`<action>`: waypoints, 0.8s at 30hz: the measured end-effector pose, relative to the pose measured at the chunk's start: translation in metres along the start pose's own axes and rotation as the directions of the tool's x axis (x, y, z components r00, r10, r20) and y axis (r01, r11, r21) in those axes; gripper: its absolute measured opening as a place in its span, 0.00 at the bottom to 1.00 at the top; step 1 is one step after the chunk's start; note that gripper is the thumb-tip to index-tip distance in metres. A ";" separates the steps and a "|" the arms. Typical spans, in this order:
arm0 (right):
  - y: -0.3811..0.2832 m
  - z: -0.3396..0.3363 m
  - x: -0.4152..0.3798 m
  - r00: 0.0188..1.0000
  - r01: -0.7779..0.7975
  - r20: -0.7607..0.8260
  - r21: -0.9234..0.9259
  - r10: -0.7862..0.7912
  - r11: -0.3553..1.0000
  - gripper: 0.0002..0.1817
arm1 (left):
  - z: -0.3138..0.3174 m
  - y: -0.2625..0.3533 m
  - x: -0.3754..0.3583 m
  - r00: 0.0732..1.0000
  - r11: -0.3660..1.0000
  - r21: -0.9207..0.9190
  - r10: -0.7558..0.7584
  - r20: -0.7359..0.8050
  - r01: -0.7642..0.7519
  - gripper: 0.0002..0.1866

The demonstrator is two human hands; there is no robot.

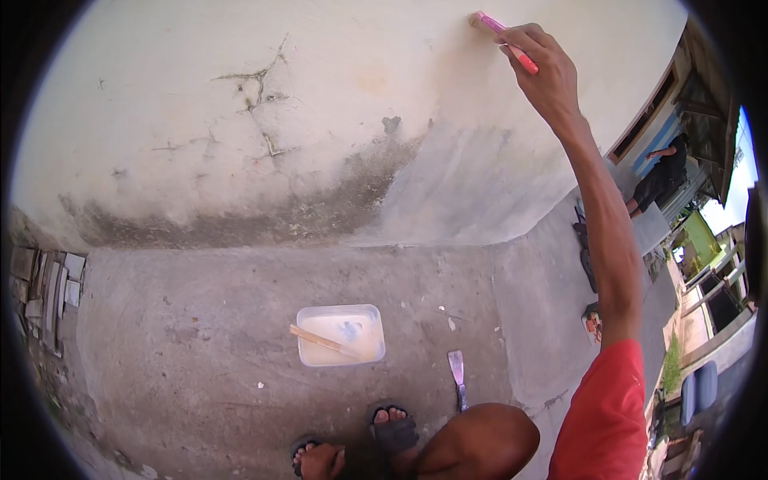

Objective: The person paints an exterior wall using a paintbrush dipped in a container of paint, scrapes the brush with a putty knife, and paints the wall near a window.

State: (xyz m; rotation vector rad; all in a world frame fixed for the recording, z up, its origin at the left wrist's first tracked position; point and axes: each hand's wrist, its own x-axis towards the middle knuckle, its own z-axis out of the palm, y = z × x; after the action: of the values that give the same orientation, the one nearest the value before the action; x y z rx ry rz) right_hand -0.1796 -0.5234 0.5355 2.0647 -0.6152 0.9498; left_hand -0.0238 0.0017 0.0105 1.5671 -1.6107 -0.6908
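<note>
My right hand (542,62) is raised high against the wall, its fingers wrapped round a paintbrush (490,22) with a pink and red handle. The bristle end touches the pale wall (352,72) near the top of the view. Cracks and a dark stained band mark the wall's lower left part, beside a smoother greyish patch (472,184). On the floor stands a clear plastic tub (381,340) of cream-coloured liquid, with a wooden stick (316,337) lying across its rim. A scraper (457,370) lies to the right of the tub. I cannot make out my left hand.
My sandalled feet (394,430) and bent knee (484,440) are at the bottom, on the concrete floor (200,320). Stacked tiles or boards (48,292) stand at the left. A person in dark clothes (664,172) is farther off at the right, near a grey chair (699,392).
</note>
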 end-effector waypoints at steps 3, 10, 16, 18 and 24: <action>0.002 0.011 -0.005 0.986 0.075 -0.145 -0.096 -0.088 0.993 0.09 | 0.012 -0.013 -0.002 1.000 0.999 0.052 -0.014 0.013 0.014 0.07; -0.096 0.081 -0.188 0.886 0.210 0.367 0.226 -0.282 0.951 0.14 | 0.014 -0.023 0.001 0.999 0.997 0.075 -0.008 0.037 0.005 0.09; -0.179 0.030 -0.217 0.682 -0.705 0.715 0.590 0.151 0.393 0.08 | 0.013 -0.022 0.001 0.992 0.992 0.084 -0.100 0.080 0.093 0.09; -0.212 0.007 -0.227 0.397 -0.913 0.918 0.396 -0.003 0.096 0.10 | 0.014 -0.022 0.001 0.996 0.998 0.043 -0.054 0.067 0.052 0.09; -0.278 0.054 -0.310 0.491 -0.747 0.854 0.515 -0.172 0.421 0.13 | 0.009 -0.015 0.005 0.996 0.997 0.055 -0.054 0.068 0.050 0.09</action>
State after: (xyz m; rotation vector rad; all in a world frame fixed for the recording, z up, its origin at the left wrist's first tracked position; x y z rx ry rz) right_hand -0.1568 -0.3703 0.1447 3.5432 -1.3075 0.3499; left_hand -0.0223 -0.0056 -0.0059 1.6452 -1.6562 -0.7429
